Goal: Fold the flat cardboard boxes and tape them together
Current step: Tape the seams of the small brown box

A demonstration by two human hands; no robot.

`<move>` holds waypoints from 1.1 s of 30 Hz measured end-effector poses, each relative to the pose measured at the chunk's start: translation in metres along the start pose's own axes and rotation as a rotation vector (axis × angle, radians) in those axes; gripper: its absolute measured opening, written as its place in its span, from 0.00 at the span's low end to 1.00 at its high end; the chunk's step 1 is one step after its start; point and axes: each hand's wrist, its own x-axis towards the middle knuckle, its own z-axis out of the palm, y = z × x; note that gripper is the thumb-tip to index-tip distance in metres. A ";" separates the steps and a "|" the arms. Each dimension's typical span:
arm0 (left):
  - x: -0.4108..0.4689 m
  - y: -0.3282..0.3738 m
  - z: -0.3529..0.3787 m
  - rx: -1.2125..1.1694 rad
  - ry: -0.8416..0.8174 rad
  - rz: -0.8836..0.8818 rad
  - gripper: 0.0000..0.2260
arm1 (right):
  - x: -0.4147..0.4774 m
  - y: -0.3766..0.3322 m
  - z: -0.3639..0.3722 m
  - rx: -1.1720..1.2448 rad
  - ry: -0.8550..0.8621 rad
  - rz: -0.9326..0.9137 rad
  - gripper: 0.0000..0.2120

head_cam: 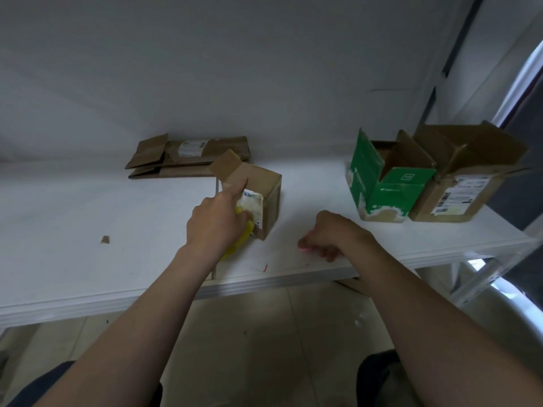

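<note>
Taping appears underway. The left hand (216, 223) grips a yellow tool (237, 247), forefinger pressing the small box (271, 198) on the table (88, 215). The right hand (330, 235) curls beside it; contents indeterminate. Next: seal the open flap (227, 167).

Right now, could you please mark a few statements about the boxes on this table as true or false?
1. The green box stands open at the top. True.
2. The flat cardboard lies nearest the person. False: it lies at the far side of the table.
3. The left hand touches the small brown box. True.
4. The right hand rests on the green box. False: it is apart from it, near the table's front edge.
</note>
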 end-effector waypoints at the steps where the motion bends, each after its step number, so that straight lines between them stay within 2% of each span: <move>1: -0.001 0.000 0.000 -0.011 0.005 -0.007 0.30 | 0.000 -0.002 0.000 0.044 -0.003 -0.028 0.11; 3: -0.003 -0.002 0.000 -0.041 0.006 -0.025 0.30 | -0.002 -0.009 -0.001 0.138 0.044 -0.113 0.06; 5: -0.002 -0.003 0.000 -0.064 0.005 -0.028 0.30 | -0.004 -0.017 -0.004 0.336 0.117 -0.216 0.03; 8: -0.001 -0.003 -0.002 -0.076 0.006 -0.020 0.30 | -0.013 -0.030 -0.013 0.663 0.199 -0.316 0.07; 11: -0.002 -0.003 -0.003 -0.070 0.007 -0.007 0.30 | -0.022 -0.039 -0.021 0.859 0.205 -0.350 0.14; 15: -0.001 -0.003 -0.003 -0.077 0.009 -0.017 0.30 | -0.019 -0.039 -0.022 0.982 0.256 -0.314 0.11; 19: 0.000 -0.004 -0.002 -0.072 0.012 -0.013 0.30 | -0.016 -0.039 -0.023 1.055 0.162 -0.285 0.17; 24: 0.000 -0.003 -0.003 -0.061 0.017 -0.004 0.30 | -0.012 -0.041 -0.019 1.099 0.160 -0.270 0.14; 33: 0.001 -0.004 -0.003 -0.069 0.014 -0.005 0.29 | -0.020 -0.049 -0.024 1.459 0.097 -0.305 0.13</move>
